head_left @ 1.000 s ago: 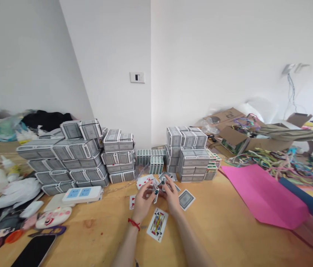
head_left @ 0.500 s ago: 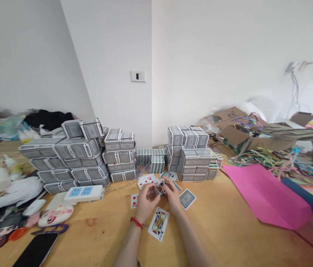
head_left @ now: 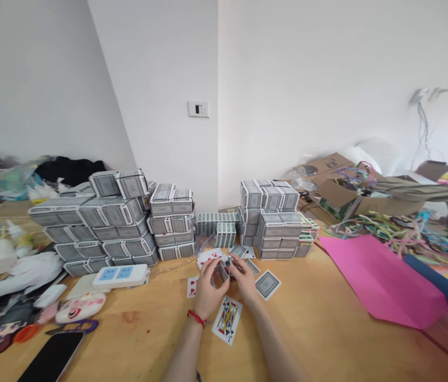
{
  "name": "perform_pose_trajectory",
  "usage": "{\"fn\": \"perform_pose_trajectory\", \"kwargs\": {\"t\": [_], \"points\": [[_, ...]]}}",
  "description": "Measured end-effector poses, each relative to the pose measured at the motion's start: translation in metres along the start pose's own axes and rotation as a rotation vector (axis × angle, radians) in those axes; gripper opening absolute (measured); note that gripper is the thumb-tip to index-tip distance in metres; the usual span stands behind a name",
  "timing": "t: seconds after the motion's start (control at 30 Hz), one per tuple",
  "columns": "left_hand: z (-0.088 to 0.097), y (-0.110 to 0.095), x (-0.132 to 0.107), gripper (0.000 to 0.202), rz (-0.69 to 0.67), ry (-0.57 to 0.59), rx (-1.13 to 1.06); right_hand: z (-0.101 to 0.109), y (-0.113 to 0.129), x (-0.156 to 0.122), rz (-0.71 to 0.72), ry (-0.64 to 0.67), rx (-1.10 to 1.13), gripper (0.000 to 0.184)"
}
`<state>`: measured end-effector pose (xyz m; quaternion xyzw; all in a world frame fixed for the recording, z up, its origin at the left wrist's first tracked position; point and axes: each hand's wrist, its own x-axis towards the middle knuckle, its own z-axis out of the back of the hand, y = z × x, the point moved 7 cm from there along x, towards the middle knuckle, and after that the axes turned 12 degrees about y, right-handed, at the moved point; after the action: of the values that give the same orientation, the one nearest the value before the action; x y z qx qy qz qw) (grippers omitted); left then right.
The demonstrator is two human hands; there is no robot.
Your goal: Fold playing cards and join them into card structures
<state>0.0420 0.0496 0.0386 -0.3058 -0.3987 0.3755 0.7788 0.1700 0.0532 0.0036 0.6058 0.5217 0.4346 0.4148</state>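
Observation:
My left hand (head_left: 207, 288) and my right hand (head_left: 245, 280) meet over the wooden table (head_left: 319, 329), fingers curled round a small bunch of playing cards (head_left: 222, 270) held between them. A red string circles my left wrist. A face-up jack (head_left: 227, 320) lies just below my hands. A face-down card (head_left: 267, 284) rests to the right of my right hand. A face-up red card (head_left: 191, 287) lies left of my left hand, and more loose cards (head_left: 209, 257) lie behind my fingers.
Stacks of boxed card decks stand at the back left (head_left: 104, 223) and centre (head_left: 271, 220). A white power strip (head_left: 120, 276), a phone (head_left: 51, 362) and toys lie left. Pink paper (head_left: 378, 281), a cardboard box (head_left: 343, 199) and coloured cords (head_left: 398, 231) fill the right.
My hands have drawn closer together on the cards, and the left fingers have curled further over them. The camera has shifted slightly; the loose cards on the table have not moved.

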Motion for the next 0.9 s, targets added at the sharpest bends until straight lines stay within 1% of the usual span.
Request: {"fn": "perform_pose_trajectory", "kwargs": {"t": [0.17, 0.23, 0.37, 0.43, 0.6, 0.9], "points": [[-0.002, 0.0017, 0.0006, 0.051, -0.011, 0.021, 0.074, 0.0027, -0.0033, 0.0002, -0.025, -0.018, 0.038, 0.051], [-0.0027, 0.0017, 0.0007, 0.051, -0.014, 0.027, 0.08, 0.0036, -0.004, 0.001, -0.022, -0.01, 0.013, 0.05], [-0.0046, 0.0001, 0.0012, 0.05, -0.026, 0.058, 0.061, 0.0054, -0.0025, 0.0033, 0.027, 0.001, -0.124, 0.045], [-0.0048, -0.0007, 0.0013, 0.051, -0.029, 0.063, 0.05, 0.0054, -0.0034, 0.0043, 0.041, 0.01, -0.152, 0.045], [-0.0046, 0.0, 0.0013, 0.051, -0.024, 0.054, 0.031, 0.0041, -0.0046, 0.0056, 0.056, 0.025, -0.171, 0.046], [-0.0084, 0.0059, 0.0013, 0.053, 0.002, 0.07, 0.001, -0.0021, 0.0048, 0.0014, 0.047, 0.04, -0.162, 0.041]]}}
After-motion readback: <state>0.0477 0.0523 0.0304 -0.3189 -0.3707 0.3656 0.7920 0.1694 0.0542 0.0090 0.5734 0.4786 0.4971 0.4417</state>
